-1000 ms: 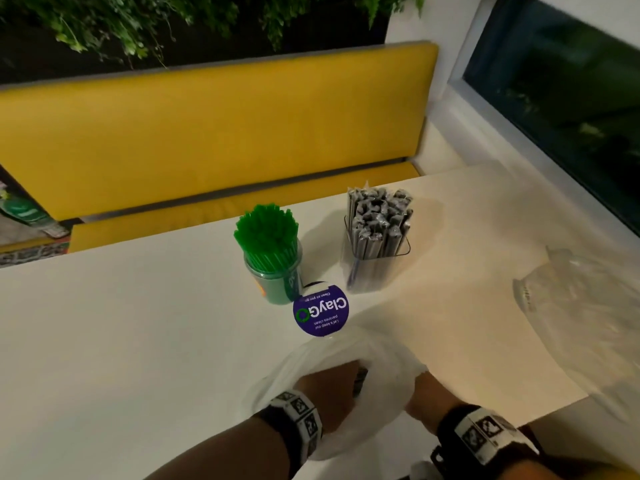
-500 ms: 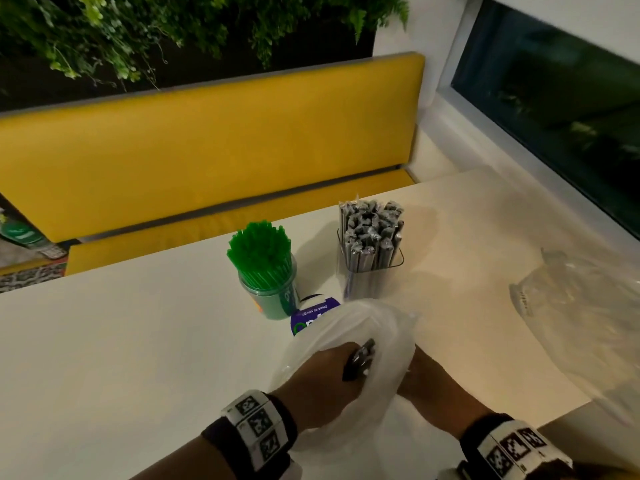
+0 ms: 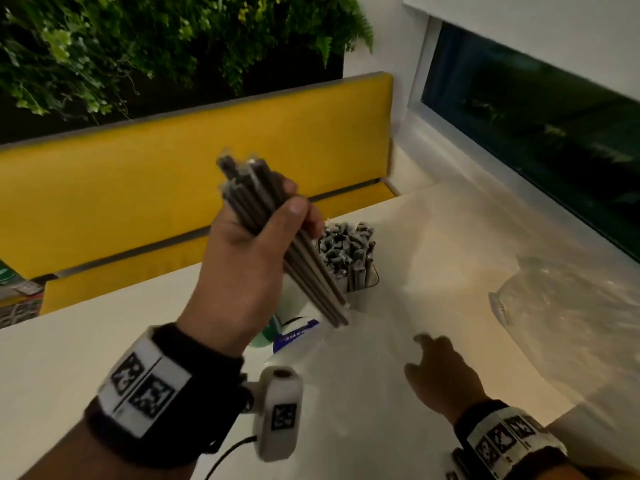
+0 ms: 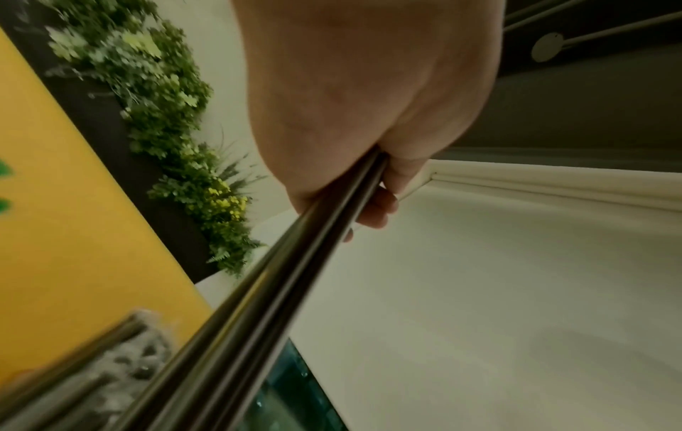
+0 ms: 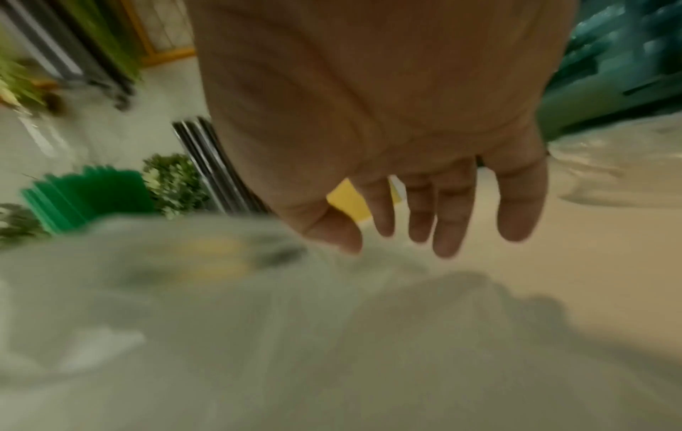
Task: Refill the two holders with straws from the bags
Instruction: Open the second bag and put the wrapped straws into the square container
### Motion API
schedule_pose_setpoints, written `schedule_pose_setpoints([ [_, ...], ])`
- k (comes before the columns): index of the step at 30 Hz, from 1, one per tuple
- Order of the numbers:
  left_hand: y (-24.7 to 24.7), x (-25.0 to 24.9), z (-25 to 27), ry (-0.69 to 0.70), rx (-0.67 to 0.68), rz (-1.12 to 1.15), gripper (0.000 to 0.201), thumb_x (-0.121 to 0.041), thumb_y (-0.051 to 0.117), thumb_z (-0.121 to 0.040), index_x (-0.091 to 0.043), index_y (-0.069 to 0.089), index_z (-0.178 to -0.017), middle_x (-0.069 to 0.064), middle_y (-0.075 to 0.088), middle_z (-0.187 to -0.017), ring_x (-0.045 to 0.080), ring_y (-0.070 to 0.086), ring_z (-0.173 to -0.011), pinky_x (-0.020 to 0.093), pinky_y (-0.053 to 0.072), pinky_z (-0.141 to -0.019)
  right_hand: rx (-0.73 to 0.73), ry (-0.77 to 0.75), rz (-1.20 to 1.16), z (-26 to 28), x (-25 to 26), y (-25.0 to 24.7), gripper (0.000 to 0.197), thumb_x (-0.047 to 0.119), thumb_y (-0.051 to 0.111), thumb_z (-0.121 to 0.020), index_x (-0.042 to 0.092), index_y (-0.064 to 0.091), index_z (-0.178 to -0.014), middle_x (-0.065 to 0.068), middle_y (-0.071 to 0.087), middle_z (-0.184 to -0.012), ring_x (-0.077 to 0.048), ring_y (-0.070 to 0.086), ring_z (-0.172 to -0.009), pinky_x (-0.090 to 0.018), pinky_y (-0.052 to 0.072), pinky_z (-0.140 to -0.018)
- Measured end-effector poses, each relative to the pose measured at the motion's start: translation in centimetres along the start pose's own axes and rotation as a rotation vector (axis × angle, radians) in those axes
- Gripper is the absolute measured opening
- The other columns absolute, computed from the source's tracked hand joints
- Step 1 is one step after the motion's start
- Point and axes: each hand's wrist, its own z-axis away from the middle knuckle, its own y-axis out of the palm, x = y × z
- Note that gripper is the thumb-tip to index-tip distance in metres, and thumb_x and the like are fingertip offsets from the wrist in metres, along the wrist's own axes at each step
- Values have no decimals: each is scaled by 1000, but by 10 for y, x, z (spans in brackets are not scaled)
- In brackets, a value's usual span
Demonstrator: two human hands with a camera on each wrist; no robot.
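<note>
My left hand (image 3: 256, 244) is raised above the table and grips a bundle of grey wrapped straws (image 3: 311, 282), tilted with its lower ends beside the clear holder (image 3: 349, 261). That holder is packed with grey straws. In the left wrist view the bundle (image 4: 295, 262) runs out of my left hand (image 4: 369, 116). My right hand (image 3: 440, 372) hovers low over the table, fingers spread and holding nothing. In the right wrist view my right hand (image 5: 424, 210) is just above a limp white bag (image 5: 184, 291). The green straws (image 5: 85, 192) stand to the left; in the head view my left hand hides them.
A second clear plastic bag (image 3: 561, 306) lies at the table's right edge, by the dark window (image 3: 536, 116). A purple round label (image 3: 298, 336) lies in front of the holders. A yellow bench (image 3: 173, 188) runs behind the table (image 3: 69, 341).
My left hand has drawn the grey straw bundle out of the white bag and lifted it toward the clear holder. My right hand has let go of the bag and spread open.
</note>
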Motion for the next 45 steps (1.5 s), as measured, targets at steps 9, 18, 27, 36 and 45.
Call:
schedule_pose_setpoints([
  [9,41,48,-61,-121,-176,-108,10,-13,50,-104,-22,53,-99,-2,58,-79,16,58,-75,40,53,-77,-469,-510,44,-43,64,-35,22,34,49,-93,28,65,-106,2,62,-119,-22,63,-97,-38,52,-79],
  [18,28,105,-72,-29,-95,-561,24,-39,61,-95,-22,58,-112,-5,63,-99,3,61,-83,26,52,-74,-532,-627,120,-60,64,-39,19,28,54,-94,26,66,-79,7,61,-79,-20,55,-65,-30,31,-62],
  [27,3,69,-51,-188,269,-713,108,-66,74,-71,-49,5,-152,-20,2,-163,6,9,-148,37,20,-113,-532,-581,113,-61,67,-38,22,32,44,-90,27,63,-80,5,60,-78,-21,57,-66,-34,37,-71],
  [36,43,130,-62,36,620,-1707,62,-52,18,-103,-18,20,-155,6,21,-164,28,11,-152,52,9,-121,-541,-542,180,-57,72,-40,6,25,63,-85,26,69,-87,4,67,-78,-22,63,-68,-38,45,-74],
  [45,46,136,-60,112,536,-1686,68,-53,17,-100,-14,17,-156,8,22,-163,28,15,-150,55,11,-120,-559,-544,149,-55,72,-41,10,24,63,-86,25,70,-92,4,68,-81,-22,63,-70,-40,46,-76],
])
